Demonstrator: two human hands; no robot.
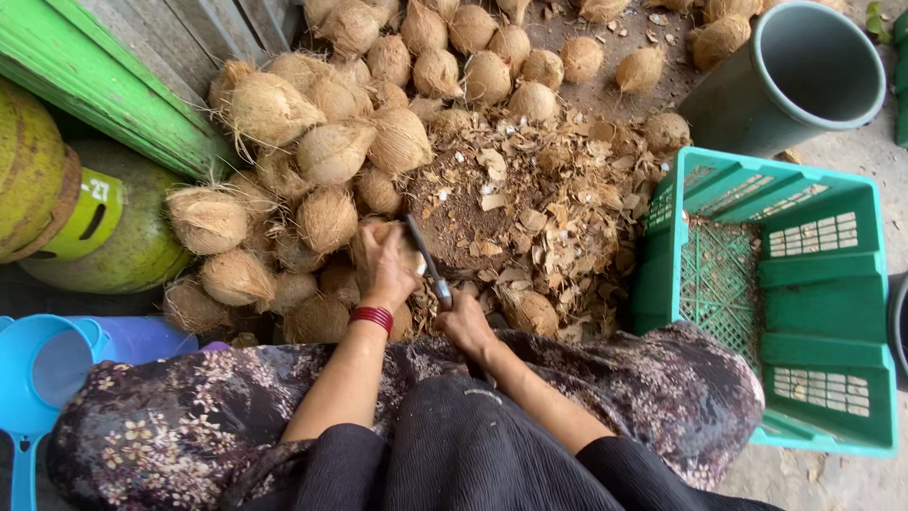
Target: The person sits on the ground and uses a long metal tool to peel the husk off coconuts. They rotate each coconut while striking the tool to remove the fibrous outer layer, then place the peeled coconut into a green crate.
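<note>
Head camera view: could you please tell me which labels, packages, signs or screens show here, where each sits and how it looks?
Label: far left, on the neck of a green gas cylinder; curved yellow-green band bearing dark print.
No packages, signs or screens in view.

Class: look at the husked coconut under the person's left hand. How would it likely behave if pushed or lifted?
The coconut looks rounded, so it would probably roll unless the left hand steadies it. Its fibrous husk likely grips well rather than slipping. It is probably stiff and fairly heavy for its size.
</note>
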